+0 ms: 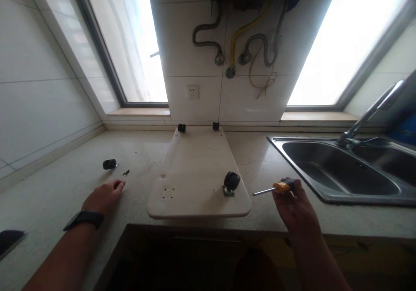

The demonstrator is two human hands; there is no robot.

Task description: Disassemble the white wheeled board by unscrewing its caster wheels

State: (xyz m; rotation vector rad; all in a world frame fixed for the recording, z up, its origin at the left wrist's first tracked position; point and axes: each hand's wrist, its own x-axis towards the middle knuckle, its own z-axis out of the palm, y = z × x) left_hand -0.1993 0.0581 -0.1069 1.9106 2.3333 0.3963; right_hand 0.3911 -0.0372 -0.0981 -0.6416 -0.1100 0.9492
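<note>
White caster board: one, lying wheel side up on the worktop, its near edge running along the front of the counter.

Casters, on board: three. Far-left caster and far-right caster are standing at the wall end; near-right caster is standing on its metal plate, how firmly fastened cannot be told.

Bare corner, near left: four screw holes are showing, with no wheel over them.

Loose caster: one, lying on its side, well left of the board.

Small dark fasteners, apparently screws: a little heap, uncounted, lying between loose caster and board.

Left hand, wearing a black watch: resting beside the heap, fingers drawn together; whether its grip is pinching a screw cannot be told.

Right hand: its grip is closing around the handle of a screwdriver, orange and dark, the shaft pointing at the board without touching it.

Sink: steel, lying to the right.

Hazards, as judged: screws this small could be scattering under a careless sweep of the fingers; the board, lying so near the front edge, could be sliding or tipping under a hard downward push; the screwdriver's bare tip could be slipping off a screw head and scratching the white surface.
</note>
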